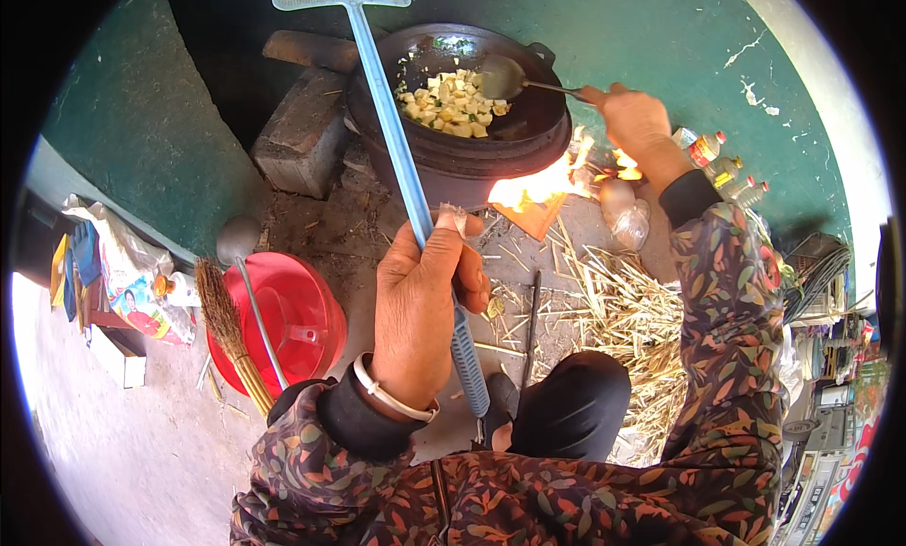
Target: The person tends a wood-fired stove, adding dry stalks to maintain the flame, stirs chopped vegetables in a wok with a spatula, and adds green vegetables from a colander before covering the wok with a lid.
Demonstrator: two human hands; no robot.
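My left hand [425,284] grips the handle of a light-blue plastic fly swatter [388,114], its flat mesh head raised past the top of the view. A small pale scrap [457,219] shows at that thumb's tip. In my right hand [630,121] is the handle of a metal cooking spatula [504,77]. Its blade sits at the edge of the pale diced food [456,103], possibly tofu or potato, with green bits among it. The food lies in a dark iron wok [531,118] on a round stove. Part of the wok's left side is hidden behind the swatter.
Flames [538,185] leap from the stove's front, below my right forearm. Dry straw [623,305] covers the floor at right, near a dark stick [532,326]. At left stand a red plastic bucket [333,319], a ladle [239,240] and a whisk broom [221,312]. Several bottles [706,149] line the wall.
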